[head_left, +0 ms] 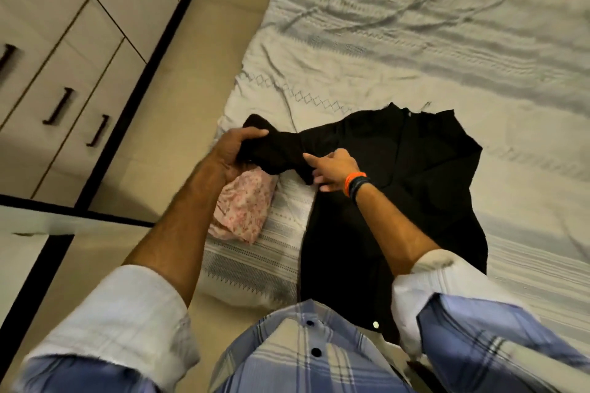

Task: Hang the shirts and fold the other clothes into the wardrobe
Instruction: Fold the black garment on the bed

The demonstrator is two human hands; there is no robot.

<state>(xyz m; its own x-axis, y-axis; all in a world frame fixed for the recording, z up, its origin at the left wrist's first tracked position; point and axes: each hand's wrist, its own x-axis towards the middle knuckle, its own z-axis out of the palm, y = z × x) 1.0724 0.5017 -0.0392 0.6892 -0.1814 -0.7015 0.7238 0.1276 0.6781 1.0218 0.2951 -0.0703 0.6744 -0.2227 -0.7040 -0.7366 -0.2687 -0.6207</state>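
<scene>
A black shirt (412,175) lies spread flat on the bed, collar away from me. My left hand (233,153) grips the end of its left sleeve, lifted a little off the bed. My right hand (332,169) rests on the shirt near the shoulder seam, index finger stretched out along the sleeve and the other fingers curled down onto the cloth. A folded pink floral garment (245,207) sits on the bed just under my left hand.
The bed carries a rumpled grey-white striped sheet (415,25). To the left, past a strip of beige floor (178,80), stands a pale wardrobe (64,41) with dark handles. A white open door edge (48,220) juts in at lower left.
</scene>
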